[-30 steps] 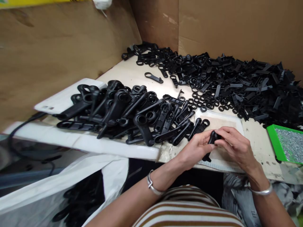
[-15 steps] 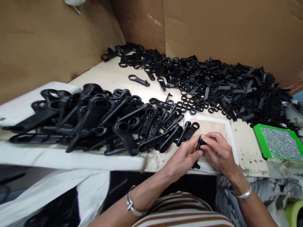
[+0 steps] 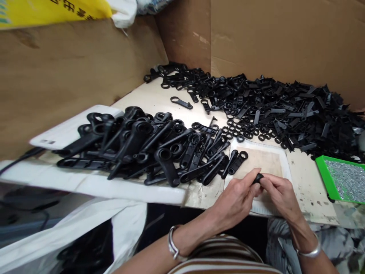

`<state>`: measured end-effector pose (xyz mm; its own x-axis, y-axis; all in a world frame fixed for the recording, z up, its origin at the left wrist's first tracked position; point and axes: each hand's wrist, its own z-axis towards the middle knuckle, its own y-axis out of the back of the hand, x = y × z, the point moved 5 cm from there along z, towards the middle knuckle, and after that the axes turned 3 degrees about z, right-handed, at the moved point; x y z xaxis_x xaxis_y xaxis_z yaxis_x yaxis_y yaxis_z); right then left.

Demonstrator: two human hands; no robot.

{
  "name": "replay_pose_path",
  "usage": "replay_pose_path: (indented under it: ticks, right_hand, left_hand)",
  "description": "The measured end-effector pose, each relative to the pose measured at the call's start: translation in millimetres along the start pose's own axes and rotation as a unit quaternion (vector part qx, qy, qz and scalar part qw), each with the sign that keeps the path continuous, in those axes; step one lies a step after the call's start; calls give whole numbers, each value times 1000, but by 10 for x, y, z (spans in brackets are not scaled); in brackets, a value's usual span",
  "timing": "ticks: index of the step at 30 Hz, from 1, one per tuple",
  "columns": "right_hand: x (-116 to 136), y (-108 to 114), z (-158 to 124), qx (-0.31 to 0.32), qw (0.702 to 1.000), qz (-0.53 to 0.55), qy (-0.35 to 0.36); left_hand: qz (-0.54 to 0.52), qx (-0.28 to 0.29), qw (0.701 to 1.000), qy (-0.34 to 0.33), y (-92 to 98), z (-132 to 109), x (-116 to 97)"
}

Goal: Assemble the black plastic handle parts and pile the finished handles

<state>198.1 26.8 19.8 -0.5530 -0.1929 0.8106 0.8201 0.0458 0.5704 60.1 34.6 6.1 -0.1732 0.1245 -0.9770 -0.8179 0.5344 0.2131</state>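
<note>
My left hand [image 3: 234, 201] and my right hand [image 3: 281, 196] meet at the table's front edge, both closed on one black plastic handle part [image 3: 258, 177]. Only its rounded top shows between my fingertips; the rest is hidden by my hands. They rest over a worn white mat [image 3: 264, 160]. Just left of my hands lies a heap of black handles [image 3: 148, 146], some with round ring ends.
A large pile of smaller black parts and rings [image 3: 270, 110] covers the back of the table. A green tray of small metal screws [image 3: 343, 179] sits at the right. Cardboard walls [image 3: 71, 76] enclose the table; a white plastic bag [image 3: 71, 236] hangs below the front left.
My hands have moved slightly toward me and closed in over the black part, so less of it shows. The view has shifted.
</note>
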Motion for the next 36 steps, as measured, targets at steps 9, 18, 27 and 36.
replay_pose_path:
  ticks: [9, 18, 27, 36]
  right_hand:
    - [-33, 207, 348, 96, 991, -94, 26]
    - [-314, 397, 524, 59, 960, -273, 33]
    - [-203, 265, 960, 109, 936, -330, 57]
    - [-9, -224, 2151, 105, 884, -455, 23]
  left_hand:
    - [272, -83, 955, -82, 94, 4, -50]
    - [419, -159, 892, -57, 259, 142, -40]
    - [437, -194, 878, -3, 541, 232, -140]
    - [594, -186, 781, -47, 410, 235, -106]
